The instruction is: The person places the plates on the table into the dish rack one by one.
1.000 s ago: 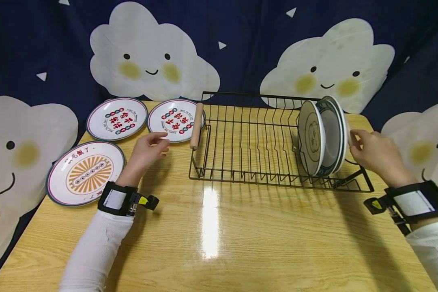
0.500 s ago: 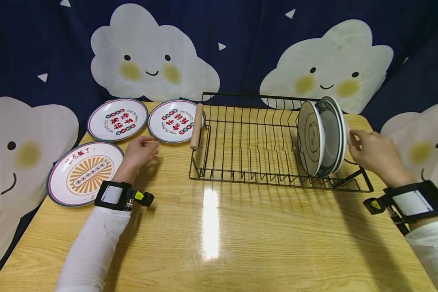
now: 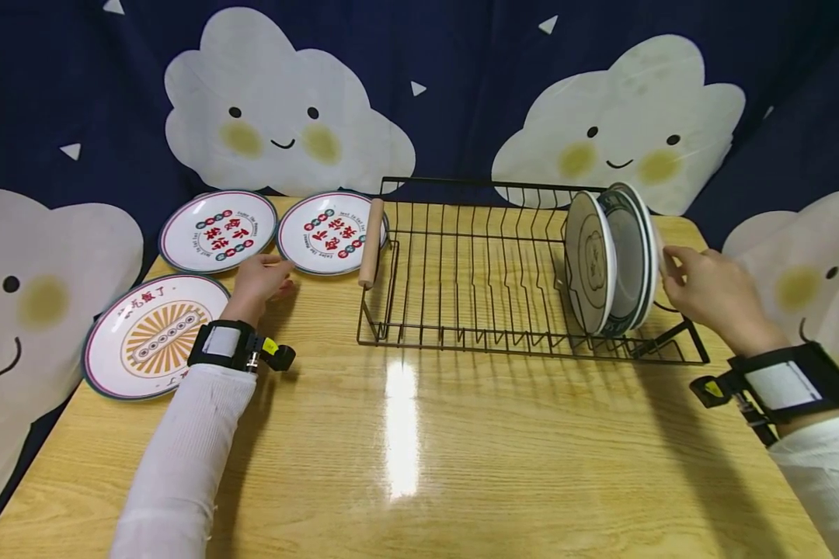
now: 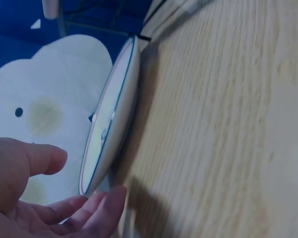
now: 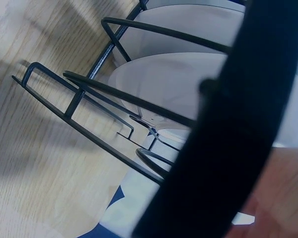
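My left hand (image 3: 262, 281) reaches to the near edges of two red-lettered plates, the left one (image 3: 218, 231) and the right one (image 3: 332, 233). In the left wrist view its thumb and fingers stand spread, with the fingertips (image 4: 116, 196) right at the rim of a plate (image 4: 111, 116). My right hand (image 3: 715, 295) is at the right end of the black wire dish rack (image 3: 461, 345), its fingers bent beside several upright plates (image 3: 593, 264). I cannot tell what its fingertips hold. In the right wrist view a dark blurred band hides most of that hand (image 5: 280, 191).
A plate with an orange sunburst (image 3: 164, 334) lies at the left of the wooden table (image 3: 503, 450). The rack's left end carries a wooden handle (image 3: 371, 244). Behind stands a dark blue curtain (image 3: 454, 46) with cloud faces.
My left hand first drew back left, then moved forward to the plates' near edges. My right hand stays by the upright plates. The head view has shifted slightly.
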The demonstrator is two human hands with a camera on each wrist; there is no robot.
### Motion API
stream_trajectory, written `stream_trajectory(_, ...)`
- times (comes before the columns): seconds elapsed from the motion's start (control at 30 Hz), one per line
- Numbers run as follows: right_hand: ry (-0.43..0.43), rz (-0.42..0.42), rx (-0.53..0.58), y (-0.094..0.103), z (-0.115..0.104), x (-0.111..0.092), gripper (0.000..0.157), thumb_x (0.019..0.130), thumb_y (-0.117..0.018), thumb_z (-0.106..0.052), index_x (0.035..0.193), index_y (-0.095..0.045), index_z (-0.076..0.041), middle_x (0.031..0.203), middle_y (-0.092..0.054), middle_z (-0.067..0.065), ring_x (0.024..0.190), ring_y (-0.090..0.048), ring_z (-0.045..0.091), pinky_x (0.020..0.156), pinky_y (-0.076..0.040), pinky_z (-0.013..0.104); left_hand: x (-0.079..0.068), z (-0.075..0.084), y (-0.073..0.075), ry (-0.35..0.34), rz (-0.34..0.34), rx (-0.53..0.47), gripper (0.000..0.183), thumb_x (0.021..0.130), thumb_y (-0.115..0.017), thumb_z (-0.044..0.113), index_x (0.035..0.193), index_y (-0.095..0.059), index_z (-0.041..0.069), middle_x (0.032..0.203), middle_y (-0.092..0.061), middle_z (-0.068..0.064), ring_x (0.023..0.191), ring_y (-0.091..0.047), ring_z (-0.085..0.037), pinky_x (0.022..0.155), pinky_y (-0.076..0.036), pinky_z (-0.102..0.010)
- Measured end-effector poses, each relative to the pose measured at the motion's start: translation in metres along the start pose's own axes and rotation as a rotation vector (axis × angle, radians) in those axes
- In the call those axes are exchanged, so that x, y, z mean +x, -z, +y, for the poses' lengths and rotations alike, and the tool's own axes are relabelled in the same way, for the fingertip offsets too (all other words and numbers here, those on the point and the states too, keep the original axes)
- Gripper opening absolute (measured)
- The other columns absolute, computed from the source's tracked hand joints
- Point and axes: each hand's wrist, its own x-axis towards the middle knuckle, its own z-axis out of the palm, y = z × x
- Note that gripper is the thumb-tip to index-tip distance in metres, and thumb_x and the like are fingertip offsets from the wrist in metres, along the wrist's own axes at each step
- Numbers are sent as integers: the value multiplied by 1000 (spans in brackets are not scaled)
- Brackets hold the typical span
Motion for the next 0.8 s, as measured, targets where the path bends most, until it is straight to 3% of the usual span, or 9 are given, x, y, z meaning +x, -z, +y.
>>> stream_trajectory(0.23,-1,1,10,-2,1,0,35,83,-52,-9,114,-55,8,83,-61,28,72,-55,42,56,-42,56,9,2,1,54,-2,-32,62,91,-51,24,142,-28,-1,133,-43,-20,85,-65,-18,86,-53,-31)
stream_trajectory(0.37,5,11,6,-2,2,0,35,82,-52,-9,113,-55,8,82,-61,27,69,-54,41,54,-41,55,12,5,0,77,5,-47,60,91,-51,23,141,-30,-2,131,-44,-20,82,-66,-16,84,-54,-31)
stream_trajectory(0.67,-5,3,4,-2,0,-1,36,82,-52,-9,114,-55,7,82,-60,26,70,-53,41,54,-40,55,27,4,-9,140,60,-106,52,90,-54,19,135,-40,-1,106,-54,-12,64,-64,-10,73,-57,-25)
stream_trajectory(0.8,-10,-2,2,-2,-1,-2,37,82,-52,-9,115,-55,7,81,-59,26,70,-53,41,54,-40,55,28,6,-12,143,81,-125,50,90,-55,17,134,-40,-2,99,-55,-12,59,-63,-10,69,-57,-25)
